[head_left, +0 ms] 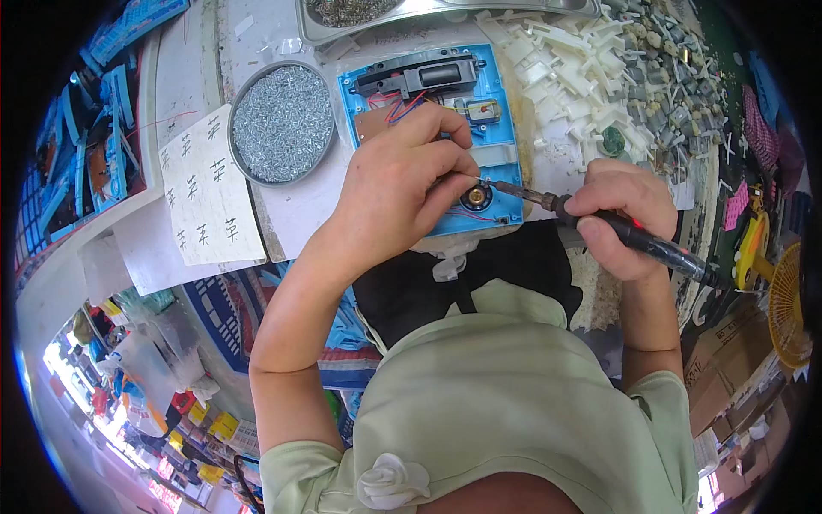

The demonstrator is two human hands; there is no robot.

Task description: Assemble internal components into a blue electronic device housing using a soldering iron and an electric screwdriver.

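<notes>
My right hand (623, 216) is closed around the black handle of a soldering iron (659, 243), whose metal barrel slants left. Its tip meets the pinched fingertips of my left hand (402, 171). Whatever lies between those fingers is too small or hidden to name. Both hands work over an open blue plastic casing (505, 94) lying on the table. A black part (441, 75) sits along the casing's far end, with a small motor-like part (484, 111) below it. Beside my left fingertips is a round black part with a brass centre (476, 198). Red and blue wires (399, 110) run under my left hand.
A round dish of small silver screws (282, 124) stands left of the casing, by a handwritten sheet (210, 188). White plastic parts (565, 77) and grey pieces (672, 94) are heaped to the right. A metal tray (321, 32) is at the far edge; a yellow fan (786, 300) is far right.
</notes>
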